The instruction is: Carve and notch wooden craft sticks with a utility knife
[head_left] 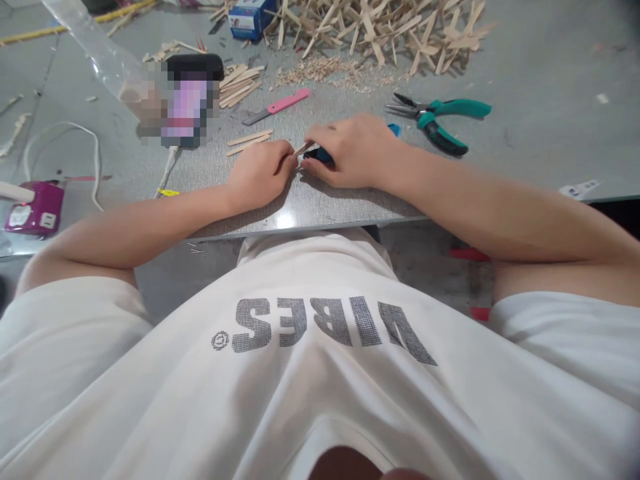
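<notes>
My left hand (260, 175) rests on the grey table (540, 80) with its fingers pinched on a thin wooden stick (303, 149). Against it, my right hand (350, 152) is curled over a small blue and black tool (320, 155) that touches the stick's end. Most of the tool is hidden under the fingers. Both hands sit near the table's front edge, just ahead of my white shirt.
Two loose sticks (249, 141) lie just beyond the left hand. Further back are a pink-handled knife (280, 107), teal pliers (440, 119), a phone (187, 100), wood shavings (325, 70) and a big heap of glued stick pieces (380, 27). A purple power strip (35, 210) is at left.
</notes>
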Demonstrator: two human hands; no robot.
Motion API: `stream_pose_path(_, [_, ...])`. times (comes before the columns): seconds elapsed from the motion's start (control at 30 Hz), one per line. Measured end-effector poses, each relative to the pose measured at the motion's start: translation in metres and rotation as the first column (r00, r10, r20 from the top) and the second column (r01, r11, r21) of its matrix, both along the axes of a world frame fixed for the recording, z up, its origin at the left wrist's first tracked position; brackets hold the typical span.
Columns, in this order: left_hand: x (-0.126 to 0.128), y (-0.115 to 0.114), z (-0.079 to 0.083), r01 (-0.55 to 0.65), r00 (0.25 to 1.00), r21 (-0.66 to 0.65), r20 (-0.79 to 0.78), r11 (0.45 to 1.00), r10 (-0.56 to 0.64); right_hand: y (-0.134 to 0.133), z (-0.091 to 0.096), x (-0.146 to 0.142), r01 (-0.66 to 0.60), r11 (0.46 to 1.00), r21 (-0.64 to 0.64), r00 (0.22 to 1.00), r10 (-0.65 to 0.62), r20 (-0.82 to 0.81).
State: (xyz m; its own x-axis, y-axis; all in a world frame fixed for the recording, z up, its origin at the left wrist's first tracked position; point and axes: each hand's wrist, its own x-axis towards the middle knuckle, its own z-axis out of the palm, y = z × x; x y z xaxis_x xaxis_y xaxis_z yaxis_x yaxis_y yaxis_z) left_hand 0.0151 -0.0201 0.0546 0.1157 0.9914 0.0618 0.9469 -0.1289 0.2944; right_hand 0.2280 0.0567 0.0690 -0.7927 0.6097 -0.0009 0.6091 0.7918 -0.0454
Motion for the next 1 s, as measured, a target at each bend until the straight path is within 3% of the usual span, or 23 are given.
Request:
stream_pose_path(0.17, [0.0007, -0.0007, -0.0005, -0.006, 0.998, 0.010, -0.056, 1.000, 0.007, 0.0016, 0.0010, -0.0010, 0.040, 0.995, -0.091, 0.998, -0.045, -0.052])
stream_pose_path(0.33, [0.0014, -0.0031, -0.0005, 0.003, 0.993, 0.023, -0.121, 1.000, -0.001, 0.0052, 0.0059, -0.0041, -0.010, 0.998, -0.058, 0.999, 0.012, 0.035])
stream_pose_path(0.7, [0.0061, -0.0028, 0.0003, 0.007, 0.981, -0.004, -0.195, 1.000, -0.008, 0.0009, 0.0006, -0.0037, -0.053, 0.999, 0.011, 0.998, 0.053, 0.018])
stream_pose_path(1.0, [0.0037, -0.0027, -0.0010, -0.008, 0.991, 0.000, -0.133, 1.000, 0.008, 0.0023, -0.0039, -0.0046, -0.068, 0.997, 0.040, 0.997, 0.067, 0.029])
